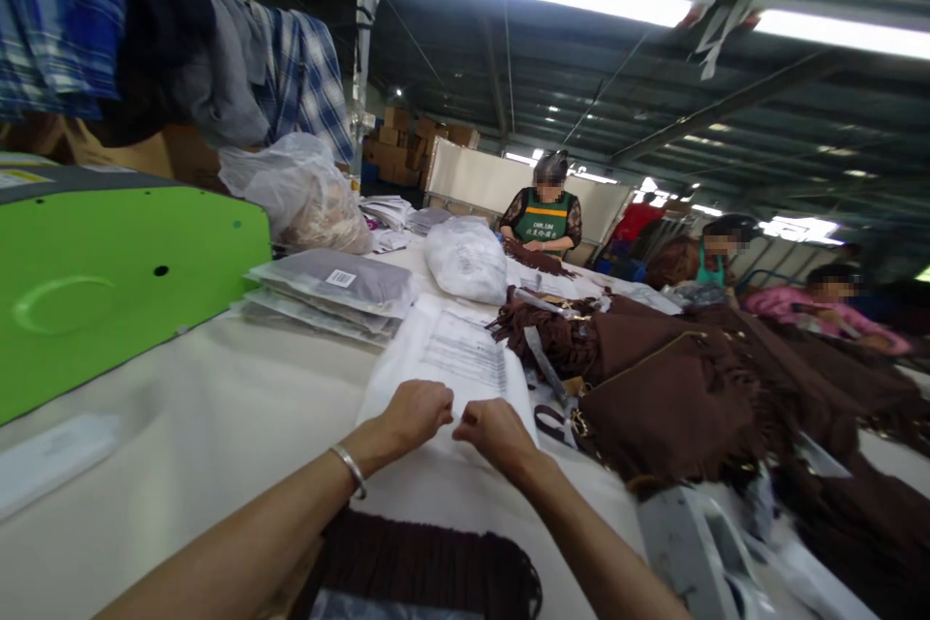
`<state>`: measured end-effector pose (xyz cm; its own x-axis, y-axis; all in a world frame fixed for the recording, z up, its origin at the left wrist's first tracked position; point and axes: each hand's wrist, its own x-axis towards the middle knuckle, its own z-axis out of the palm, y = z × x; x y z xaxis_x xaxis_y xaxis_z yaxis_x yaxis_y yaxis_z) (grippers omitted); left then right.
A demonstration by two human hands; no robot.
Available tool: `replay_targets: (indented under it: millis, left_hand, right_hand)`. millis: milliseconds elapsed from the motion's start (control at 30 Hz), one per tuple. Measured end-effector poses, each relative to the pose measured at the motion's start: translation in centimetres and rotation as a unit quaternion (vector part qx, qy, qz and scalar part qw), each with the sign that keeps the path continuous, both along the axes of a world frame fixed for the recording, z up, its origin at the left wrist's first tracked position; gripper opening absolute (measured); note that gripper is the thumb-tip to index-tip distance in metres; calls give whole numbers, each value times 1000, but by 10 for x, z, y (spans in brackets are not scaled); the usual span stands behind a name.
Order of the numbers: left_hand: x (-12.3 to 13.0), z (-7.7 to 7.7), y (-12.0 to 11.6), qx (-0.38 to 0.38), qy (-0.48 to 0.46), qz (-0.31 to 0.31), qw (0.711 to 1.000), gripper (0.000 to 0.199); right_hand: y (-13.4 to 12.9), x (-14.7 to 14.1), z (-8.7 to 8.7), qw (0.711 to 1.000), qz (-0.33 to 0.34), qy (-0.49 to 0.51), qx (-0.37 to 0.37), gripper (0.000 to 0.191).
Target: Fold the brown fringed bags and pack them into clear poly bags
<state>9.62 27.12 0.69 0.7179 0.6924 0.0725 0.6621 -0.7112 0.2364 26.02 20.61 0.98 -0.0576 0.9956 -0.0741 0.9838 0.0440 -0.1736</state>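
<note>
A white package point(454, 358) with a printed label lies on the pale table, and both my hands are at its near edge. My left hand point(421, 415), with a silver bangle at the wrist, has its fingers pinched together. Close beside it, my right hand point(498, 434) is also closed in a pinch. What the fingertips hold is too small to make out. Nearer to me, below my hands, is a dark brown fringed item point(428, 557) with clear plastic on it. Brown fringed bags point(668, 392) are heaped to the right of the package.
A green machine point(123, 281) stands at the left, beside stacked grey garments in plastic point(338, 281). A white plastic bundle point(466, 260) lies beyond the package. A grey device point(694, 552) is at lower right. Across the table a person in a green apron point(543, 223) handles brown fringe.
</note>
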Motion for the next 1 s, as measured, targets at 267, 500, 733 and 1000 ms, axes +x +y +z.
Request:
replay_targets:
  millis: [267,500,733,1000]
  left_hand:
    - [-21,8,5,-38,-50,-15,998,9]
    - [-14,5,2,-56,-68,-32,996,20]
    - [-10,-1,3,-70,-85,-35,993,14]
    - [-6,8,-4,-77,-72,-41,994,20]
  right_hand:
    - [-6,-5,14,1000,24,-7,3,16]
    - [-5,-10,11,1000,6,-3,17,16]
    - [-5,-6,12,999,21,39,-2,14]
    - [-2,-8,3,999,-33,41,13,15]
